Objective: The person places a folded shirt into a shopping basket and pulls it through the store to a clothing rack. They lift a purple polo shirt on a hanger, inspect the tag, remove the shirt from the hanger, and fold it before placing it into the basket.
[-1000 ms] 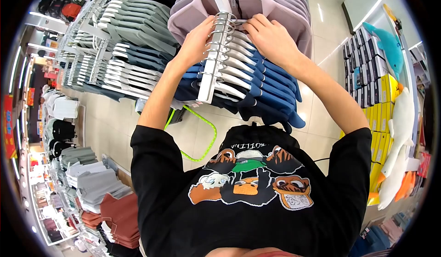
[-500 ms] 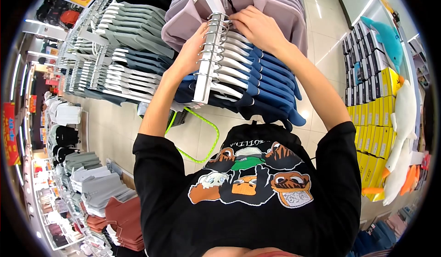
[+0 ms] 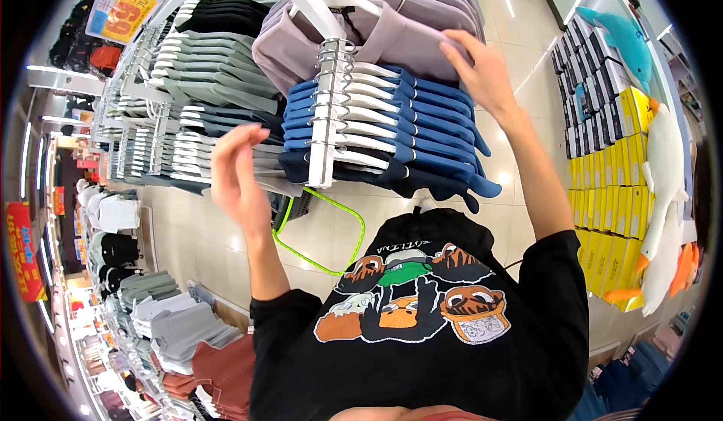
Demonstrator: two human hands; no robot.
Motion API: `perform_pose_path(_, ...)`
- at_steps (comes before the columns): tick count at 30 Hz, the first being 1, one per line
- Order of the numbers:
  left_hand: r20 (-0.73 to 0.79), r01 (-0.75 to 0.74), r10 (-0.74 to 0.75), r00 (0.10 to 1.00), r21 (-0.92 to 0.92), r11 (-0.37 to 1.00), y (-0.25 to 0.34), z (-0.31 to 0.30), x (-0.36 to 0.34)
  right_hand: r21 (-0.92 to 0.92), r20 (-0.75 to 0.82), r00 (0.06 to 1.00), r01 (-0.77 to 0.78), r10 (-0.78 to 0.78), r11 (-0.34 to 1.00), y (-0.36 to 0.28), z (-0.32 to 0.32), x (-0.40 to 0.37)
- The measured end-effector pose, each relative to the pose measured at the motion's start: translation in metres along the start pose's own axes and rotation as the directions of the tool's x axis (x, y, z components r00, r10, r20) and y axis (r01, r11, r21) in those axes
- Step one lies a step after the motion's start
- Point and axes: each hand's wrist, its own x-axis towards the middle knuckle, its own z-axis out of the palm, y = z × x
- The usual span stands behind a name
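A white rail (image 3: 322, 131) juts toward me, hung with clothes on white hangers. Blue polo shirts (image 3: 440, 123) fill its near part, with a dark shirt (image 3: 376, 174) at the front end. Behind them hang mauve shirts (image 3: 399, 41). My right hand (image 3: 482, 71) is at the shoulder of the nearest mauve shirt, fingers stretched out along its edge; I see no grip on the cloth. Left of the rail, my left hand (image 3: 239, 176) is raised in the air, fingers extended and holding nothing, near white hangers with grey clothes (image 3: 197, 157).
More racks of grey-green shirts (image 3: 218, 59) stand to the left, below a price sign (image 3: 123, 10). A basket with a bright green handle (image 3: 360, 229) is on the floor. Yellow boxes (image 3: 610, 202) and plush toys (image 3: 663, 187) line the right side.
Both hands have left the hanger hooks and the mauve shirt's collar. My left hand moved left and toward me; my right moved out to the shirt's shoulder. The blue shirts' left sides now show.
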Motion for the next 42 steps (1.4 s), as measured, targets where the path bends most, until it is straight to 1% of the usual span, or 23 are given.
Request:
perform_pose_path(1,-0.018,-0.128,0.129,0.991,0.032,0.991,0.012,-0.002,-0.005,-0.001,-0.007,1.0,-0.007,0.007,1.0,-0.008,0.0,-0.009)
perform_pose_path(2,-0.002,-0.228,0.229,0.973,0.113,0.967,0.031,-0.001,-0.01,0.092,0.032,0.997,-0.078,0.076,0.993,-0.019,0.0,-0.017)
perform_pose_path(3,0.039,-0.305,0.303,0.952,0.066,0.95,0.044,0.003,-0.017,0.182,0.078,0.987,-0.152,0.14,0.972,-0.027,0.0,-0.024)
perform_pose_path(4,0.074,-0.378,0.376,0.924,0.014,0.926,0.055,0.01,-0.024,0.201,0.059,0.991,-0.133,0.124,0.97,-0.031,0.004,-0.032)
perform_pose_path(5,0.169,-0.403,0.413,0.895,-0.093,0.91,0.065,0.018,-0.031,0.21,0.041,0.992,-0.124,0.118,0.97,-0.036,0.008,-0.039)
perform_pose_path(6,0.252,-0.364,0.393,0.884,-0.154,0.918,0.074,0.032,-0.039,0.216,0.049,0.989,-0.145,0.138,0.965,-0.042,0.01,-0.045)
perform_pose_path(7,0.353,-0.317,0.344,0.87,-0.134,0.939,0.081,0.043,-0.043,0.224,0.059,0.985,-0.171,0.162,0.959,-0.05,0.012,-0.052)
perform_pose_path(8,0.384,-0.326,0.354,0.853,-0.138,0.935,0.079,0.061,-0.049,0.244,0.049,0.982,-0.189,0.182,0.951,-0.057,0.015,-0.059)
perform_pose_path(9,0.4,-0.286,0.312,0.862,-0.125,0.95,0.079,0.079,-0.052,0.219,0.098,0.963,-0.266,0.251,0.939,-0.067,0.014,-0.065)
perform_pose_path(10,0.429,-0.231,0.259,0.865,-0.118,0.966,0.079,0.094,-0.053,0.252,0.062,0.973,-0.232,0.224,0.94,-0.072,0.017,-0.07)
perform_pose_path(11,0.464,-0.235,0.266,0.845,-0.124,0.964,0.073,0.104,-0.052,0.284,0.032,0.98,-0.197,0.197,0.938,-0.074,0.022,-0.076)
perform_pose_path(15,0.43,-0.286,0.211,0.878,0.117,0.951,0.064,0.149,-0.028,0.377,0.128,0.984,-0.162,0.122,0.912,-0.072,0.015,-0.071)
perform_pose_path(17,0.493,-0.359,0.15,0.857,0.362,0.86,0.054,0.168,-0.014,0.223,0.362,0.926,-0.198,0.108,0.955,-0.062,-0.001,-0.038)
perform_pose_path(18,0.489,-0.351,0.1,0.866,0.454,0.819,0.047,0.177,-0.008,0.287,0.387,0.917,-0.222,0.099,0.932,-0.059,-0.005,-0.022)
perform_pose_path(19,0.481,-0.34,0.049,0.875,0.542,0.769,0.043,0.185,-0.003,0.343,0.421,0.906,-0.2,0.04,0.918,-0.048,-0.006,-0.007)
perform_pose_path(21,0.441,-0.321,0.031,0.897,0.603,0.73,0.044,0.194,0.003,0.349,0.363,0.926,-0.031,-0.105,0.937,-0.018,-0.004,0.014)
perform_pose_path(23,0.431,-0.301,0.002,0.902,0.626,0.72,0.046,0.204,0.005,0.392,0.328,0.94,-0.045,-0.095,0.919,0.021,-0.005,0.04)
perform_pose_path(24,0.423,-0.296,-0.002,0.906,0.637,0.711,0.046,0.208,0.004,0.341,0.328,0.937,0.001,-0.12,0.94,0.035,-0.012,0.054)
perform_pose_path(28,0.419,-0.282,-0.039,0.907,0.676,0.681,0.048,0.217,0.0,0.501,0.351,0.923,-0.04,-0.161,0.865,0.074,-0.019,0.104)
perform_pose_path(31,0.397,-0.25,-0.063,0.915,0.684,0.685,0.054,0.223,0.002,0.504,0.405,0.891,-0.03,-0.206,0.863,0.076,-0.026,0.126)
perform_pose_path(37,0.384,-0.223,-0.093,0.918,0.697,0.681,0.054,0.232,0.004,0.489,0.525,0.839,-0.158,-0.144,0.858,0.071,-0.042,0.14)
perform_pose_path(41,0.375,-0.212,-0.103,0.921,0.708,0.674,0.056,0.235,0.006,0.5,0.538,0.825,-0.149,-0.171,0.853,0.079,-0.042,0.149)
perform_pose_path(42,0.378,-0.21,-0.101,0.92,0.695,0.688,0.057,0.236,0.008,0.521,0.499,0.847,-0.122,-0.185,0.845,0.08,-0.04,0.15)
